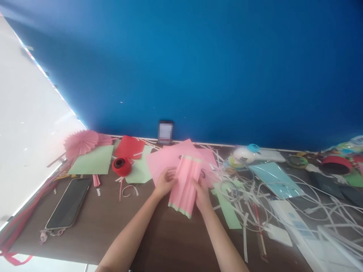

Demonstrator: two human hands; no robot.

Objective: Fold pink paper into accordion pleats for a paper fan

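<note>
— Over the brown tabletop [159,245], what to look at first?

— Look at the pleated pink paper [185,189], tilted between left hand [165,183] and right hand [203,193], pale green along top and bottom edges, just in front of the flat pink sheets [159,160].

— Gripped how?

— Pinched at the left side by the left hand, with curled fingers; clasped at the right side by the right hand. Cannot tell how far the hidden fingertips reach behind.

— Heavy at all?

— Hardly, by the look. Probably very light, soft across the folds, stiffer along them; likely easy to crease or tear, and not very slippery.

— Where to take hold, then?

— Best along the two long sides, running with the pleats, under gentle pressure. Better to keep off the middle, for fear of crushing the ridges.

— Anything close by to mind?

— Note the green paper strip [230,211] and tangled white cables [255,189] to the right, the red roll [121,167] to the left.
</note>
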